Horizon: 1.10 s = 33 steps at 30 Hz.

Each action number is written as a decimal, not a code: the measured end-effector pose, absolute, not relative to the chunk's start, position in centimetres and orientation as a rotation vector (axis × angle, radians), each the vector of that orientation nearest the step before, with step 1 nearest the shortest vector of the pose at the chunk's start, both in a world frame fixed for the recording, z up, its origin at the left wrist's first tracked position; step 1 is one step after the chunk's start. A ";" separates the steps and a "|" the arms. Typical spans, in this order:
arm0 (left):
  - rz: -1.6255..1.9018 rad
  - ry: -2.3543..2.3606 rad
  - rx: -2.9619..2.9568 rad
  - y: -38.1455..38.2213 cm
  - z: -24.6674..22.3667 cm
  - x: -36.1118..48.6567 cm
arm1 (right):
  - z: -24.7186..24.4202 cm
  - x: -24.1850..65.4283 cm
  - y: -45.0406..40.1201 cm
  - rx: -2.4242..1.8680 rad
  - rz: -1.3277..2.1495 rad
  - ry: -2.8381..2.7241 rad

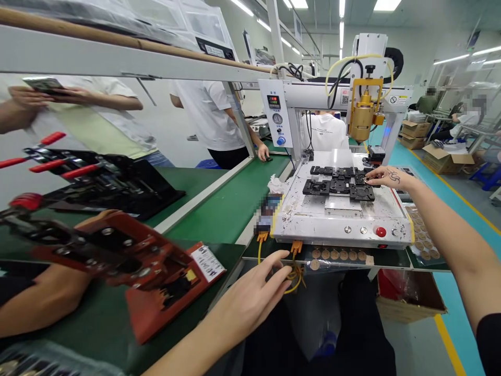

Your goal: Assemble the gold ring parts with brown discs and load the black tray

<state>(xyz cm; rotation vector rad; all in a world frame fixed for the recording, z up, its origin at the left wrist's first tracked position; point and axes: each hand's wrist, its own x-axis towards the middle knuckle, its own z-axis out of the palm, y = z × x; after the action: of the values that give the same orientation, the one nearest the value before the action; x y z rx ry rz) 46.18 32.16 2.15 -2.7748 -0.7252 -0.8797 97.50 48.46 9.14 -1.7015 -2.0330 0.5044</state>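
My left hand (260, 284) is in front of the white machine (313, 222), near its yellow cables (296, 271), fingers spread and holding nothing. At the right end of the black fixtures (340, 186) on the machine's bed, my right hand (381, 177) has its fingertips pinched together against a fixture. Whatever lies between those fingertips is too small to make out. Above the bed hangs a gold dispensing head (362, 117). A row of round brown pieces (343, 255) lies along the machine's front edge.
A red clamp fixture (156, 261) stands at the left, with a co-worker's arm (58, 287) behind it. Beyond are a black toggle-clamp fixture (136, 183) and people across the green conveyor (219, 203). A sheet of round pieces (425, 235) lies right; below is a cardboard box (410, 308).
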 end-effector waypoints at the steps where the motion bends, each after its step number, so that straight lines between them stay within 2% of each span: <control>1: -0.873 -0.735 -2.765 32.1 2.2 45.9 | 9.2 97.5 48.6 -1.698 0.515 -2.045; 13: -0.812 -0.805 -2.763 31.6 1.6 42.2 | 8.1 96.6 48.5 -1.675 0.318 -2.047; 20: -0.789 -0.753 -2.752 31.9 2.6 43.5 | 7.6 95.8 48.5 -1.735 0.124 -1.950; 27: -0.849 -0.845 -2.692 31.1 2.1 39.4 | 3.6 94.9 36.2 -1.678 -0.274 -1.526; 33: -1.009 -1.325 -2.568 29.3 2.8 33.7 | -1.7 93.2 27.6 -1.718 -0.469 -1.347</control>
<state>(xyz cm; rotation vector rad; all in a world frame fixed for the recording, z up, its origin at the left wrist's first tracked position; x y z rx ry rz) 33.66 29.29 2.77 -2.5682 -1.3251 -1.0094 93.17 27.58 -1.66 -1.7179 -1.3472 -0.4690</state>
